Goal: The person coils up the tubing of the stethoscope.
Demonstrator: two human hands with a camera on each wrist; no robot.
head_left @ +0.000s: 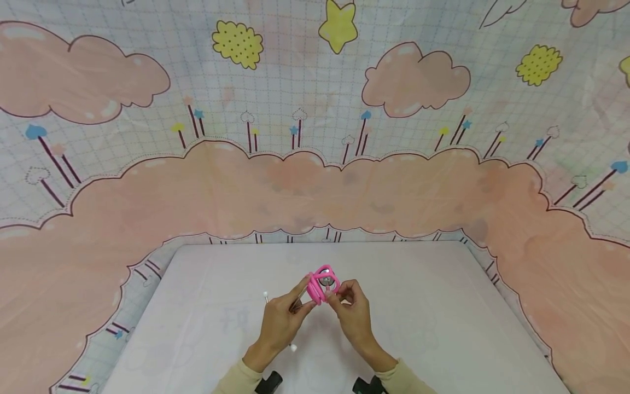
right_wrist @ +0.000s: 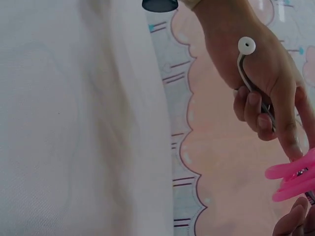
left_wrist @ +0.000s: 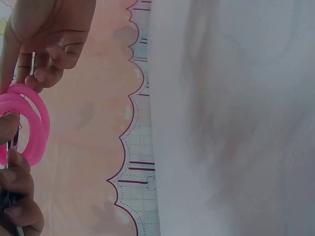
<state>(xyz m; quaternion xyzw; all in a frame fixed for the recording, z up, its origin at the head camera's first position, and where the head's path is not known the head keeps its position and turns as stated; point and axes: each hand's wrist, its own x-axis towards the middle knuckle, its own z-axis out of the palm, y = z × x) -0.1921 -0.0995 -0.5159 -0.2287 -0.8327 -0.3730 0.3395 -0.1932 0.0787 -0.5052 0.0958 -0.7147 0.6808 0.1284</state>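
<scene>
A stethoscope is held up between both hands in the head view, its bright pink tubing (head_left: 315, 293) wound into a compact bundle. The round silver chest piece (head_left: 326, 279) shows within the pink loops. My left hand (head_left: 281, 318) grips the metal ear tubes and the left side of the bundle. White ear tips (head_left: 293, 347) stick out on either side of that hand; the right wrist view shows one ear tip (right_wrist: 246, 45) close up. My right hand (head_left: 355, 313) pinches the tubing at the bundle's right, near the chest piece, with its other fingers curled.
Beneath the hands lies a white tabletop (head_left: 197, 328). Behind and around it hangs a patterned cloth (head_left: 315, 191) with peach clouds and yellow stars. Black wrist devices (head_left: 269, 382) sit by both beige sleeves (head_left: 406, 377).
</scene>
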